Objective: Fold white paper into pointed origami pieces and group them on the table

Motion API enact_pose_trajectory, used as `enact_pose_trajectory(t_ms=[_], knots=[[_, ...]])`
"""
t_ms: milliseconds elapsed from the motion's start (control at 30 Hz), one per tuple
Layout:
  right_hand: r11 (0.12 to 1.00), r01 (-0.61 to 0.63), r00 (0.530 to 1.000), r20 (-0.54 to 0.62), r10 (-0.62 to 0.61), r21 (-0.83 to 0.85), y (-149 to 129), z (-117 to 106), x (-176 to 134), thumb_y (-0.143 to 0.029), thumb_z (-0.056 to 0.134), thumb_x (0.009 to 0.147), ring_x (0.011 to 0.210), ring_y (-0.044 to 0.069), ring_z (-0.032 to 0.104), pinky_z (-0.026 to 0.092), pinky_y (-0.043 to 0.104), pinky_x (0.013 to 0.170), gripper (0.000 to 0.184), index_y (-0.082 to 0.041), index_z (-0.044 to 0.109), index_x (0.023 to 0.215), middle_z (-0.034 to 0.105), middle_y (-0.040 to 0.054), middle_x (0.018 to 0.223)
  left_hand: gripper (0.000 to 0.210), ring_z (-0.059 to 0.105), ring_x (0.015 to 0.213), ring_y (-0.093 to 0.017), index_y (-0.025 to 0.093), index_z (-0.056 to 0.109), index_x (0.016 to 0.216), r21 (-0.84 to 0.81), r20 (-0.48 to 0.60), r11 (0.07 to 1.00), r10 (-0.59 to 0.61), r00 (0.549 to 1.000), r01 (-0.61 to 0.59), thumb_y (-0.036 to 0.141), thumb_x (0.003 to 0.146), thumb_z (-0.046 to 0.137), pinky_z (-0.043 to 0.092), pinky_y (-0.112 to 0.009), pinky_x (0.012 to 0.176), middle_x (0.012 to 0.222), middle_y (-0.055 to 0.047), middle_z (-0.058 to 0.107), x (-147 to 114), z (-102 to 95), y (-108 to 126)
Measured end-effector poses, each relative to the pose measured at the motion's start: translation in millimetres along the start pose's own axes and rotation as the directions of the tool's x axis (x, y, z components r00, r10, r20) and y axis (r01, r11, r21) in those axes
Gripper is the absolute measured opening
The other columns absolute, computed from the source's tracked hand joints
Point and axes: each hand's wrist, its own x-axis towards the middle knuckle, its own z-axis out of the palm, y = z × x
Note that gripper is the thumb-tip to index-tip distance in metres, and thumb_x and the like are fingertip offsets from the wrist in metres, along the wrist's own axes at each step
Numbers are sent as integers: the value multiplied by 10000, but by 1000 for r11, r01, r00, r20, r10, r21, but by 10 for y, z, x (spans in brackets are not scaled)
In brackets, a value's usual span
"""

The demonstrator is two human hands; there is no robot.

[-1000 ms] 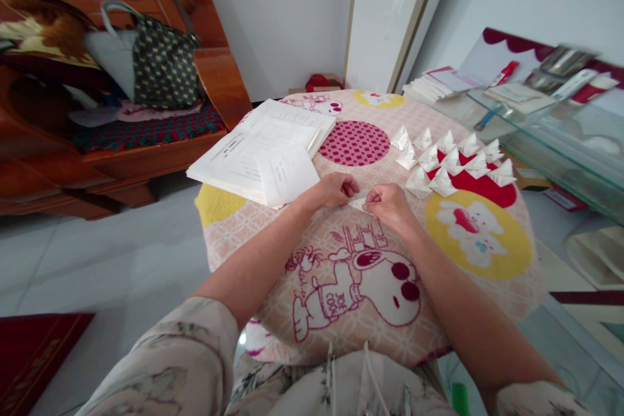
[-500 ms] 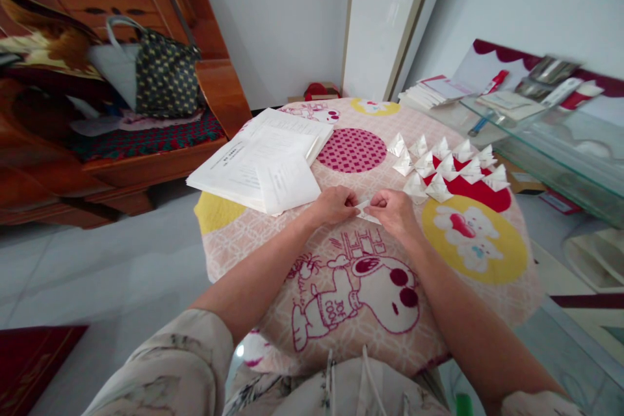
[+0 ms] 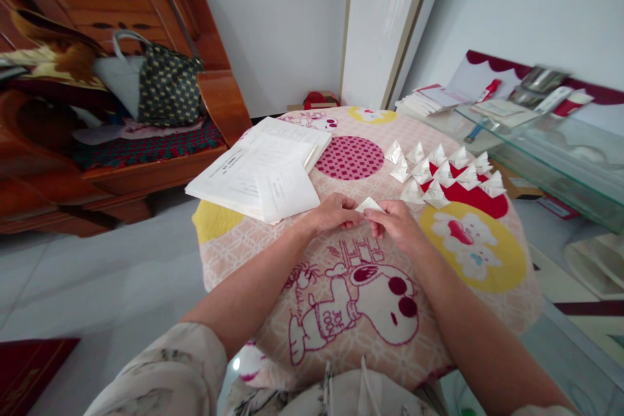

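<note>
Between my two hands is a small piece of folded white paper (image 3: 369, 204), its pointed top facing away from me. My left hand (image 3: 336, 213) pinches its left side with thumb and fingers. On the other side, my right hand (image 3: 392, 220) grips it, thumb across the front. Both hands are just above the patterned tablecloth (image 3: 341, 253). To the right stand several folded paper triangles (image 3: 442, 172) in loose rows. Left of my hands lies a stack of printed paper (image 3: 244, 162), with a smaller loose sheet (image 3: 285, 192) on top.
A glass shelf (image 3: 546, 149) with papers and cups is at the right, beside a pile of papers (image 3: 429, 99). A wooden bench (image 3: 160, 175) at the left bears a dark patterned bag (image 3: 170, 84). A tall white cabinet (image 3: 377, 32) stands behind the table.
The folded paper has gone from lying low between my fingertips to standing up as a small pointed shape. My right hand has turned around it, and the view has tilted slightly upward.
</note>
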Motion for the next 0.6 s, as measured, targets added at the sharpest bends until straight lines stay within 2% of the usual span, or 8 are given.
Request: enact_pose_trajectory(t_ms=[233,600], knots=[[997,27,998,51,-31,66,-22,-2,-23,-438,636,782,408,103,480,351,231,428,316,-191,560,601,551,-24,469,107,482,519,-72,126,637,686,-79,1,997,-8,1000,8,232,691,640,346,-202,499,578,18,558,-24,32,60],[994,-5,998,56,-2,109,61,33,-3,-437,669,773,388,97,474,298,224,401,303,-180,601,627,538,-35,457,99,403,450,-51,130,603,608,-24,-1,999,-45,999,45,202,672,625,288,-201,448,510,41,503,-19,38,40]])
